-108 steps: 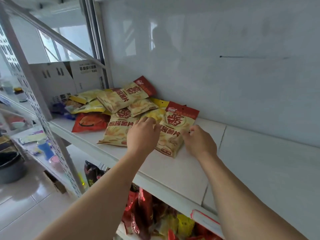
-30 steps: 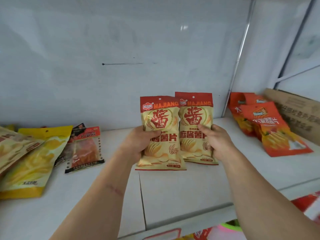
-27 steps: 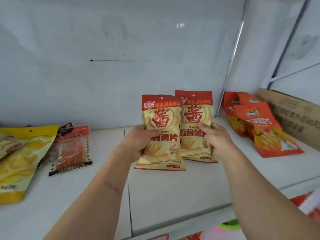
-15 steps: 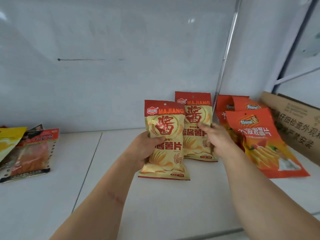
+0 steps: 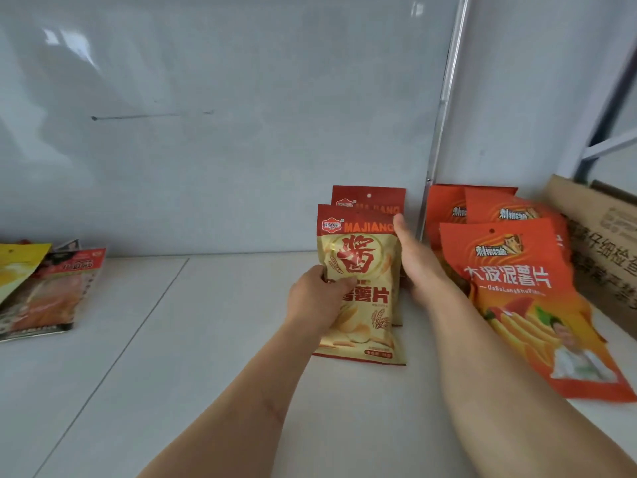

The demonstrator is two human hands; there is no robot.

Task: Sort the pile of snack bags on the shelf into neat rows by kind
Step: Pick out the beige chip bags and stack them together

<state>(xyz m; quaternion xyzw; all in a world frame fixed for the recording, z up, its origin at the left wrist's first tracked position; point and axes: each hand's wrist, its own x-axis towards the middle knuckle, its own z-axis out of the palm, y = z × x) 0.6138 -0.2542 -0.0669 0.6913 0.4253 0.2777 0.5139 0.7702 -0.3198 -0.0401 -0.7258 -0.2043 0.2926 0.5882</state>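
My left hand [image 5: 315, 298] grips the front Majiang bag [image 5: 362, 288] mid-frame on the shelf [image 5: 206, 339]. My right hand [image 5: 418, 267] lies open and flat against the back Majiang bag [image 5: 370, 198]. Letting go could tip both over. I count two Majiang bags and three orange bags [image 5: 517, 288] at right.

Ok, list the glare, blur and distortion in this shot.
Head view: window glare smears across the glossy back wall; the metal post bows from wide-angle distortion; the front MAJIANG bag prints sharp, with a sheen on its foil; the bags at the left edge look soft.
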